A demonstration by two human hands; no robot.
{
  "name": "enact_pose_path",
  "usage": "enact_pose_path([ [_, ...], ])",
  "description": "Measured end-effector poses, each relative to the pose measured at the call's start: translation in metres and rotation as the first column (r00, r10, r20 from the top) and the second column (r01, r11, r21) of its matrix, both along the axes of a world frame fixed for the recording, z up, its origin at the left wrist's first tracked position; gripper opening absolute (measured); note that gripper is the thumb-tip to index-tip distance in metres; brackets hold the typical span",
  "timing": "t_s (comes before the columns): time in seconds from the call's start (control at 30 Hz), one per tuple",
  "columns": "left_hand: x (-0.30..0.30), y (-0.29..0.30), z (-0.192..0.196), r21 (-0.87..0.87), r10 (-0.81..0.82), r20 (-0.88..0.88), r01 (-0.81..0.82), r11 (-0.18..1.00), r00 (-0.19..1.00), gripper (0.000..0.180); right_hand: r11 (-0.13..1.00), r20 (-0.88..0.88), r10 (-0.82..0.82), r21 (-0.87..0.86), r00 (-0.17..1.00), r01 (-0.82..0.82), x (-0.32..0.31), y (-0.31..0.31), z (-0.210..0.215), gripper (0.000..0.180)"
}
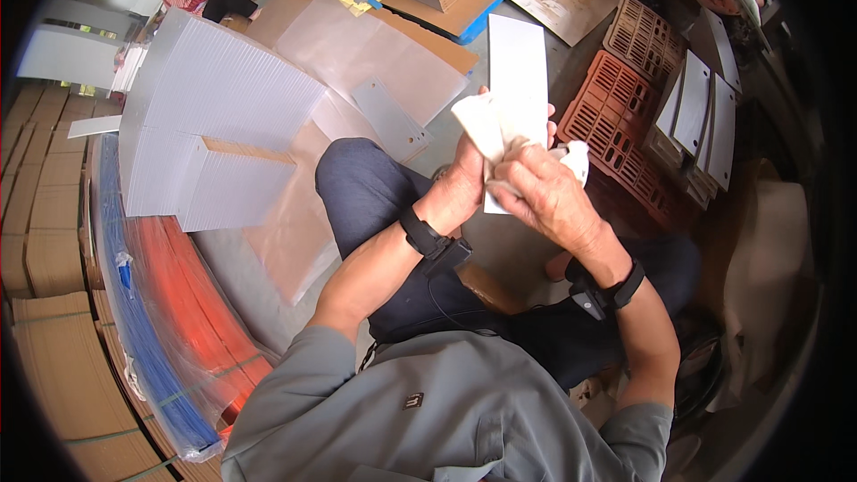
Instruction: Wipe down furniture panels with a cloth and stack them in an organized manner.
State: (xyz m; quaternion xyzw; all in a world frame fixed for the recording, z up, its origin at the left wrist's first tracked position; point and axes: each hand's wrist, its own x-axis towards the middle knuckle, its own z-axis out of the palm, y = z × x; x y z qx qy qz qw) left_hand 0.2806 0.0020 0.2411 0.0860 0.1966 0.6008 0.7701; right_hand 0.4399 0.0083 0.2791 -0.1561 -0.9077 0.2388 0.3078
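L hand [464, 171] gripping white panel [518, 58], R hand [546, 186] curled round cloth [482, 125] on it; clear wrap [170, 330] w/ blue strips [143, 339] & red strips [192, 303], contents of crates [616, 98] unclear.

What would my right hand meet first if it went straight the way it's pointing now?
Most likely the cream cloth bunched against your right hand; past that, perhaps your left hand, though depth is hard to judge.
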Motion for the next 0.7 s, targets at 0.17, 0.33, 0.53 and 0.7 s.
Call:
enact_pose_path([
  [0.17,-0.069,0.027,-0.035,-0.065,0.377,-0.561,-0.494,0.867,0.737,0.078,0.967,0.232,0.185,-0.214,0.955,-0.135,0.031,-0.008,-0.032,0.022],
  [0.33,-0.195,0.026,-0.128,0.129,0.055,-0.991,-0.814,0.566,-0.119,0.076,0.982,0.373,0.086,-0.188,0.924,-0.015,0.033,0.004,-0.024,0.023],
  [0.53,-0.218,0.022,-0.158,-0.192,-0.329,-0.944,-0.788,0.585,-0.014,0.097,0.962,0.422,0.057,-0.266,0.905,0.063,0.041,0.003,-0.029,0.024],
  [0.7,-0.255,0.02,-0.192,-0.288,-0.481,-0.877,-0.812,0.508,0.01,0.098,0.973,0.488,0.109,-0.232,0.866,0.008,0.028,0.004,-0.028,0.026],
])
